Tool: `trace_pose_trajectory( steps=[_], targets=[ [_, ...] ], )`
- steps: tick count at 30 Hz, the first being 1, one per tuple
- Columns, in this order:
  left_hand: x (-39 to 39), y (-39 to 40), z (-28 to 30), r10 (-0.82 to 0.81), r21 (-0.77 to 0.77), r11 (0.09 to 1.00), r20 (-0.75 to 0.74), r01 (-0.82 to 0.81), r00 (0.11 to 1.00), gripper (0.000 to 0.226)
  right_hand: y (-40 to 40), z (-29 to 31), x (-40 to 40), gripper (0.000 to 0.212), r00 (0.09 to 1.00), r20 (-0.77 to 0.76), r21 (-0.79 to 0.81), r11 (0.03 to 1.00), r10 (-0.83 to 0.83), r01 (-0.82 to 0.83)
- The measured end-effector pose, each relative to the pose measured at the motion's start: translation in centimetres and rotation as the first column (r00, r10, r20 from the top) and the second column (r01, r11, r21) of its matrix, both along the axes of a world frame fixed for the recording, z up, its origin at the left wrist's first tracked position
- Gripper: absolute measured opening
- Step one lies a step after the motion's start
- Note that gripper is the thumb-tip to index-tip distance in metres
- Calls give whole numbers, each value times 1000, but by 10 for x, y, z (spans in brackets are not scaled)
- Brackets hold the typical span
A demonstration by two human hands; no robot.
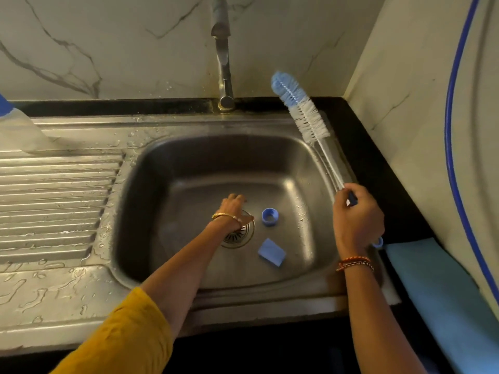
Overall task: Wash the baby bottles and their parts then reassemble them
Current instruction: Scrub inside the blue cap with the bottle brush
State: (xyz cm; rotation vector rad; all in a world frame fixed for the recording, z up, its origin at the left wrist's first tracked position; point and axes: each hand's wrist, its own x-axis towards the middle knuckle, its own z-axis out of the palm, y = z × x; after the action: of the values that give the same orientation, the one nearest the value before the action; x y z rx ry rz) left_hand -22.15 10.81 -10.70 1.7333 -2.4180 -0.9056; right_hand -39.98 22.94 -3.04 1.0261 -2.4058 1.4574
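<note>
1. Head view: the right hand [357, 220] grips the bottle brush [305, 114] by its handle, fingers curled round it, bristles raised over the sink's [189, 163] back right corner.
2. The left hand [234, 209] reaches down into the basin above the drain [241, 234]; whether its fingers are spread or curled cannot be told.
3. The blue bottle ring [269, 217] lies just right of those fingers, apart from them; a blue sponge [272, 252] lies nearer the front.

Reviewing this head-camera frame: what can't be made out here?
- Left hand: fingers point away, so any grip is hidden.
- Bottle brush: handle covered by the right hand.
- Object at the left edge: cut off, unidentifiable.
- Drain: partly behind the left wrist.
</note>
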Motion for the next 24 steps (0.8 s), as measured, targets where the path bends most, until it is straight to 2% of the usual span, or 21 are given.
trace_pose_trajectory(
  steps=[2,4,8,12,16,21,24],
  targets=[
    [-25,-1,-8,8,126,992,-73,2,997,63,-1,-1,-3,21,1000,7,1,1000,12,-12],
    [-43,1,-19,19,175,984,-78,-5,997,68,-1,-1,-7,21,1000,8,4,1000,16,-16],
    [-64,-3,-40,-9,148,989,-65,18,998,75,-13,-3,-19,20,1000,2,19,1000,-3,3],
    [-69,-2,-57,17,93,996,-43,-13,999,58,-20,-4,-19,18,999,-25,59,998,-30,32],
    [-66,0,-56,162,92,985,-191,-146,968,51,-18,-6,-16,21,1000,-22,73,997,11,-9],
    [-49,-6,-22,364,182,932,-481,-315,798,51,-11,-2,-19,15,998,53,107,994,15,-21],
    [-29,-13,15,496,298,860,-679,-414,542,43,0,0,-15,16,996,81,97,994,40,-47]
  ],
)
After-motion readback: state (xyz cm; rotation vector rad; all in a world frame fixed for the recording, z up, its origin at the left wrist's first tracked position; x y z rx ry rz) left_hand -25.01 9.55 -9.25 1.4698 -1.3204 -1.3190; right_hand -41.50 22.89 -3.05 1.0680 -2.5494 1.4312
